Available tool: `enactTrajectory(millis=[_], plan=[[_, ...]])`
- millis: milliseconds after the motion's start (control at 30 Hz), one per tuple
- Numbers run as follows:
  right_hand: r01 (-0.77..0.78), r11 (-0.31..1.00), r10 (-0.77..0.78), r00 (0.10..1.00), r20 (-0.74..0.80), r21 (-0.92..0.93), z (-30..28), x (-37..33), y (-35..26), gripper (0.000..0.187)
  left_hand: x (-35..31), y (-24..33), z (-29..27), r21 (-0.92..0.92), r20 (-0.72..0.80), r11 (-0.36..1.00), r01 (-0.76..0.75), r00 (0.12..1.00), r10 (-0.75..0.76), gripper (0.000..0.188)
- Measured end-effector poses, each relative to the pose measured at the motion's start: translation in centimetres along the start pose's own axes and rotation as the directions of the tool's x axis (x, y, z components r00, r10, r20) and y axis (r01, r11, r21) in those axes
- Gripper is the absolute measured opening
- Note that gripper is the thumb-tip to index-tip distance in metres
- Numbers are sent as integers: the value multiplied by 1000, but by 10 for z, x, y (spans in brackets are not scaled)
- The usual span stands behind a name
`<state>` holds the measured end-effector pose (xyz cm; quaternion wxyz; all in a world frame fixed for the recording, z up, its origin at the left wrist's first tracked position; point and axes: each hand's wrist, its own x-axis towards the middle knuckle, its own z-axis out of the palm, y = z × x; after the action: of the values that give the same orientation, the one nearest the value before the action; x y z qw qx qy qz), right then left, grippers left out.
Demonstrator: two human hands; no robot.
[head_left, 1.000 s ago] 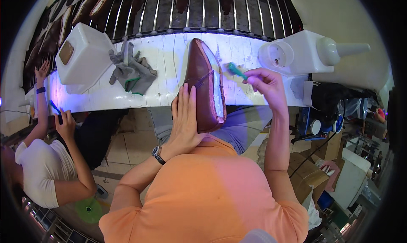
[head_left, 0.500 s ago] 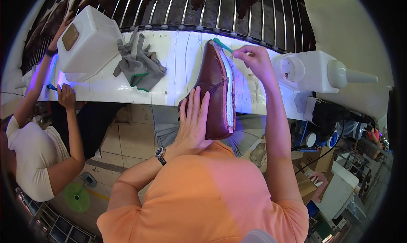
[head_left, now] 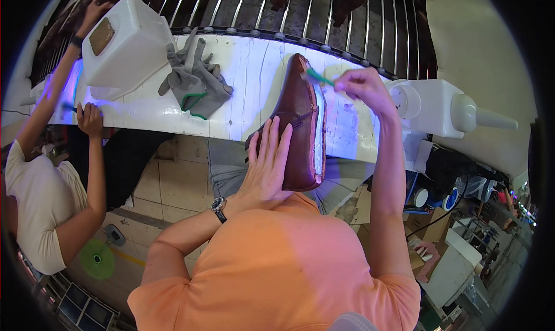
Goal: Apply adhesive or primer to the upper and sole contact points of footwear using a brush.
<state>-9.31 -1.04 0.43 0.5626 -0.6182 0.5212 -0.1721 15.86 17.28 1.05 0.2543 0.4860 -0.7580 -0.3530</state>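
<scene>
A brown leather boot (head_left: 292, 140) without an outsole lies on its side, its pale underside turned right and its narrow end far from me. My left hand (head_left: 266, 157) holds it at the near end, fingers stretched along the leather and the thumb hidden. The near end hangs past the table edge, close to my body. In my right hand (head_left: 364, 88) a thin green-handled brush (head_left: 321, 78) is pinched. Its blurred tip is at the rim of the underside, near the far end; whether it touches is unclear.
Grey gloves (head_left: 199, 85) and a white plastic container (head_left: 127, 47) lie left on the white table (head_left: 243, 71). Right stands a white bottle with a long spout (head_left: 445, 105). Beyond is a roller rack (head_left: 260, 13) with more boots. A co-worker (head_left: 52, 209) sits left.
My right hand has brought the brush nearer, from the boot's far tip down along its right rim. My left hand stays on the boot. The view has tilted slightly.
</scene>
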Motion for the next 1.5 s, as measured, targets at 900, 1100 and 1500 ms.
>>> enactTrajectory(millis=[900, 1100, 1500], plan=[[54, 999, -54, 992, 116, 3, -11, -4, 1, 12, 0, 0, 6, 5, -42, 1000, -15, 999, 15, 116], [-15, 997, 1, 985, 172, 79, -2, -33, 8, 12, 1, -1, 7, 7, -49, 1000, -8, 999, 8, 116], [37, 983, -56, 994, 98, 179, 26, -82, 6, 10, 3, 4, 4, 15, -3, 1000, 11, 1000, -11, 115]])
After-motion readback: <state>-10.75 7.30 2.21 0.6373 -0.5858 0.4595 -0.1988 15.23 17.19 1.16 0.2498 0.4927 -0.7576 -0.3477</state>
